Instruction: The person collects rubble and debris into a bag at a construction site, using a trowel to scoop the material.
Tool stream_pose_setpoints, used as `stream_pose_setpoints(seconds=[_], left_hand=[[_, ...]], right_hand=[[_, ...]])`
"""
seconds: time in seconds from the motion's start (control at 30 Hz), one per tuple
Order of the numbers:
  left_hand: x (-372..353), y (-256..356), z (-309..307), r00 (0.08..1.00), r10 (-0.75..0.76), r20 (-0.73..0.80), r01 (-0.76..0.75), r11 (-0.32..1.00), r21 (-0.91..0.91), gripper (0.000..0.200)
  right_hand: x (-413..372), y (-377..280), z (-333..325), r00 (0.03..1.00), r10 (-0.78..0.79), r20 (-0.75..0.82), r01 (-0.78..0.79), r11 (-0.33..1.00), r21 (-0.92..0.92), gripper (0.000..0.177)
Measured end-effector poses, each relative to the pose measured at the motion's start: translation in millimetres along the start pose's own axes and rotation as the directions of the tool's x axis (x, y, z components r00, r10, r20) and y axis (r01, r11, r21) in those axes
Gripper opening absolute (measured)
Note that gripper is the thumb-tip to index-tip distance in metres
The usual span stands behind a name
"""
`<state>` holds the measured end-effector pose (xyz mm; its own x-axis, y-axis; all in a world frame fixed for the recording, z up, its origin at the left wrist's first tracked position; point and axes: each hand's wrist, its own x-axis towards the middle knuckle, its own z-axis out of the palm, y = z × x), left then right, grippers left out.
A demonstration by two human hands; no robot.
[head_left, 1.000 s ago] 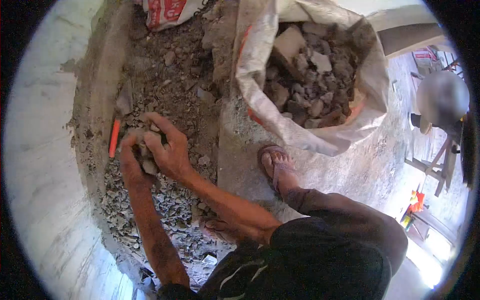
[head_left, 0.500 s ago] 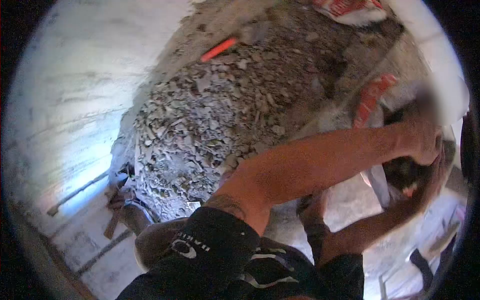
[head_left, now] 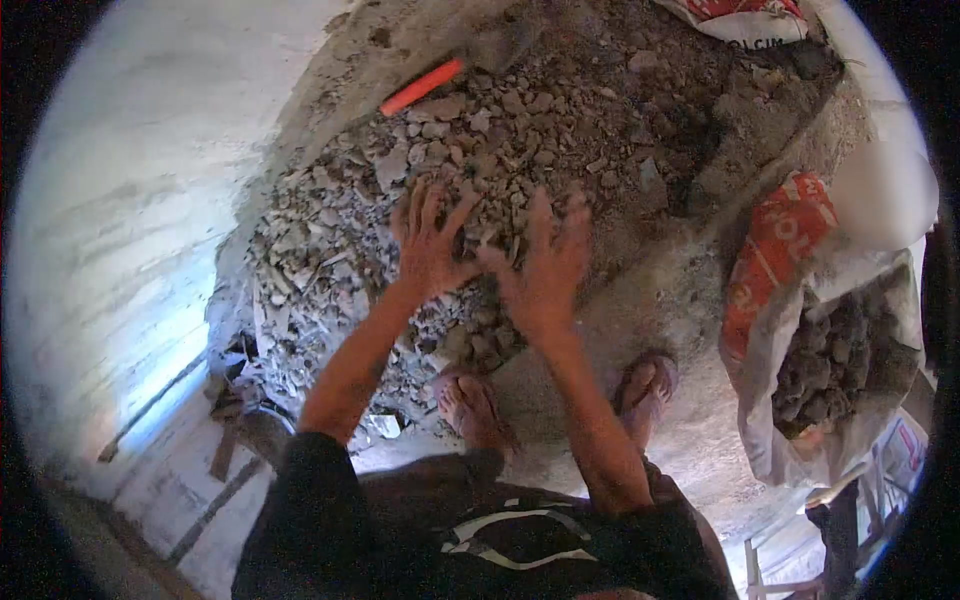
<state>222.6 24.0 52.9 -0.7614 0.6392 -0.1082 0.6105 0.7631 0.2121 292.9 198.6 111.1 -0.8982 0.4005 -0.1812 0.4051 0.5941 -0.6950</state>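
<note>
Both hands reach out over a heap of broken rubble (head_left: pixel 320 225) on the ground. My left hand (head_left: pixel 432 240) has its fingers spread above the loose pieces and holds nothing. Beside it, my right hand (head_left: pixel 545 265) is likewise empty, fingers stretched forward and slightly blurred, the two thumbs close together. To the right stands a white and red sack (head_left: pixel 752 400), its mouth gaping upward, with dark chunks of rubble (head_left: pixel 825 360) inside. An orange-red bar-shaped handle (head_left: pixel 422 87) lies on the far side of the heap.
My feet in sandals (head_left: pixel 645 390) stand at the near edge of the heap. A pale wall (head_left: pixel 140 200) rises on the left. Another red and white sack (head_left: pixel 755 22) lies at the far right. Part of a person (head_left: pixel 838 525) shows at the lower right.
Both hands have left the sack at the right and swung left over the rubble, fingers now spread. The sack's opening and contents have come into plain view.
</note>
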Motion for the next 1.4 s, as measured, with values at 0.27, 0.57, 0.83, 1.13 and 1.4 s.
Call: stream_pose_setpoints(seconds=[0.27, 0.57, 0.83, 1.13, 1.4], left_hand=[[55.3, -4.0, 25.3, 0.990, -0.114, 0.086, 0.118, 0.992, -0.043, 0.074], [122.6, -10.6, 42.0, 0.995, 0.022, -0.102, -0.033, 0.994, -0.107, 0.067], [247.8, -26.4, 70.8, 0.964, 0.183, -0.195, -0.244, 0.897, -0.369, 0.067], [252.1, -27.2, 86.3, 0.986, 0.156, -0.056, -0.165, 0.899, -0.405, 0.056], [241.5, -22.6, 75.6, 0.990, 0.135, 0.049, -0.106, 0.914, -0.391, 0.071]], right_hand=[[45.4, 43.7, 96.4, 0.987, 0.155, -0.031, -0.158, 0.978, -0.136, 0.065], [123.7, 76.2, 81.9, 0.965, -0.023, -0.260, -0.056, 0.955, -0.293, 0.059], [212.4, 130.8, 50.6, 0.980, -0.094, -0.175, 0.040, 0.957, -0.288, 0.063], [179.7, 116.2, 65.3, 0.974, 0.011, -0.225, -0.008, 1.000, 0.016, 0.047], [160.9, 104.9, 70.0, 0.952, -0.062, -0.299, 0.075, 0.997, 0.031, 0.048]])
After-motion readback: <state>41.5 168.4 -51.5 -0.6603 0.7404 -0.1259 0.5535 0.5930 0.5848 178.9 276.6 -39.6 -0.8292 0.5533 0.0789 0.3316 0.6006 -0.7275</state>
